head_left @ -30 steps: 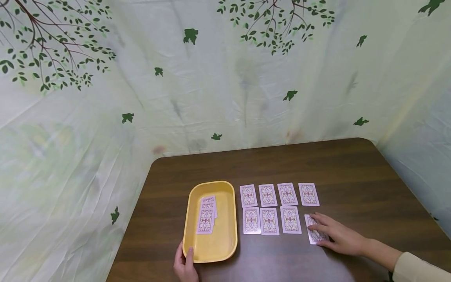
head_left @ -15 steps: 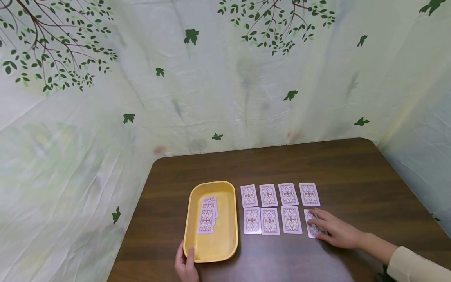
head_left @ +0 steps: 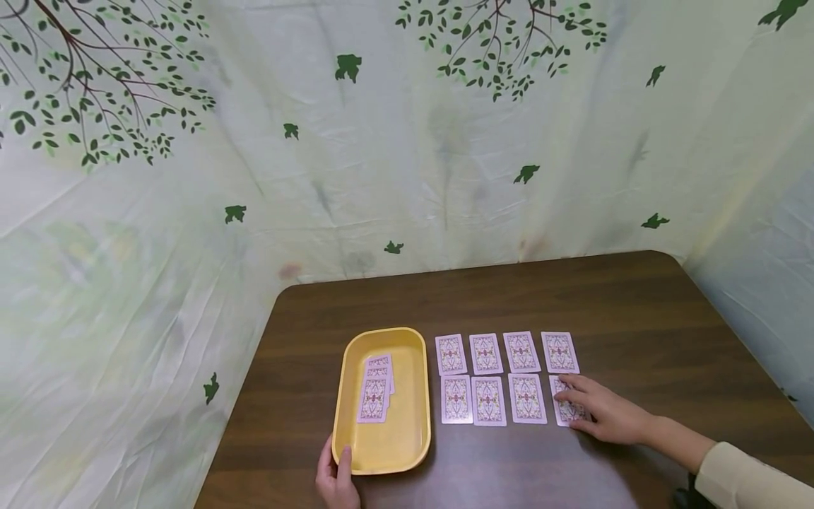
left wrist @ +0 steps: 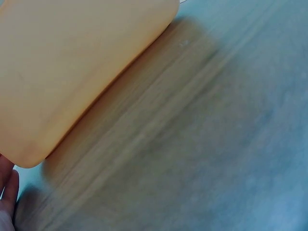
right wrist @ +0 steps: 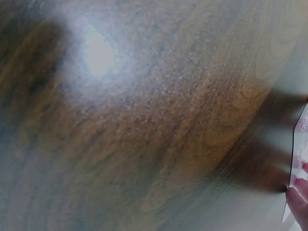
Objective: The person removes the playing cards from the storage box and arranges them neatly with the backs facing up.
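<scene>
In the head view, my left hand (head_left: 338, 482) holds the near left corner of a yellow tray (head_left: 389, 449), thumb over the rim. Several overlapping face-down playing cards (head_left: 372, 400) lie inside it. To the right, my right hand (head_left: 610, 416) rests its fingertips on a face-down playing card (head_left: 568, 411), the rightmost of the near row, covering part of it. That card lies flat on the table, in line with its row. The left wrist view shows the tray's side (left wrist: 82, 77) and a few fingers (left wrist: 10, 190). Fingertips (right wrist: 297, 204) touch the card's edge (right wrist: 299, 154) in the right wrist view.
Beside the tray, purple-backed cards lie in two rows, a far row (head_left: 522, 351) and a near row (head_left: 488, 401), on a dark wooden table (head_left: 483, 297). A pale curtain (head_left: 445, 177) with leaf prints hangs behind the table's far edge.
My right hand has slid its card away from me and slightly left, up into the near row. The left hand still holds the tray in place.
</scene>
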Demonstrator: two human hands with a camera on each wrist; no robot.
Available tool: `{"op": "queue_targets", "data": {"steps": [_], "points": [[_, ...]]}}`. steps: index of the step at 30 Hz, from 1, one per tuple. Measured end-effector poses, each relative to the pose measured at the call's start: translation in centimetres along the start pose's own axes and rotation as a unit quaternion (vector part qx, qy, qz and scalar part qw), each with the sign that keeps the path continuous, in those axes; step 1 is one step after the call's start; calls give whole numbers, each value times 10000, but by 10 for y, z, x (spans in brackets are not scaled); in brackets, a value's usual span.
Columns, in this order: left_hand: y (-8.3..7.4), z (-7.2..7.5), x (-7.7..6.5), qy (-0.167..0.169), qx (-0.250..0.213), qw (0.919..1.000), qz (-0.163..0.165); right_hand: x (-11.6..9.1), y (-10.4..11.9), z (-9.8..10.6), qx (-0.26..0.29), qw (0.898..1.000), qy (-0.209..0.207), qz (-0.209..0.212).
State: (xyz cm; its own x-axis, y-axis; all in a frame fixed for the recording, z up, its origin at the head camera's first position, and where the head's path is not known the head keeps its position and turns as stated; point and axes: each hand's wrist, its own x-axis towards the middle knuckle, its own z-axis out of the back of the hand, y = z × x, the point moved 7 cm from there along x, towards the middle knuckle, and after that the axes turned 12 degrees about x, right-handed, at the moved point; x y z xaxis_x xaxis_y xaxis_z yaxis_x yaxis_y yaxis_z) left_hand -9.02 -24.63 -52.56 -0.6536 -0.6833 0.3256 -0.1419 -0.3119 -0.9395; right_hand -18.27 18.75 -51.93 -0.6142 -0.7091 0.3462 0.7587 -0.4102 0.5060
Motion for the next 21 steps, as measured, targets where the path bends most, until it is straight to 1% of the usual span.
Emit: {"op": "queue_targets", "data": {"steps": [3,6,14,17,21], "points": [[-5,0,-1,-8,-9,10000,3,0,-1,0,-38,10000,12,-78],[-3,0,-1,5,-62,10000,-4,1,-2,0,-56,9999,44,-135],[27,2,0,31,54,9999,147,1,-3,0,-83,9997,104,-193],[29,2,1,44,-94,9999,57,1,-4,-1,-124,9996,134,-236],[26,1,1,68,-295,9995,-85,1,-5,-2,-203,9987,257,-394]]}}
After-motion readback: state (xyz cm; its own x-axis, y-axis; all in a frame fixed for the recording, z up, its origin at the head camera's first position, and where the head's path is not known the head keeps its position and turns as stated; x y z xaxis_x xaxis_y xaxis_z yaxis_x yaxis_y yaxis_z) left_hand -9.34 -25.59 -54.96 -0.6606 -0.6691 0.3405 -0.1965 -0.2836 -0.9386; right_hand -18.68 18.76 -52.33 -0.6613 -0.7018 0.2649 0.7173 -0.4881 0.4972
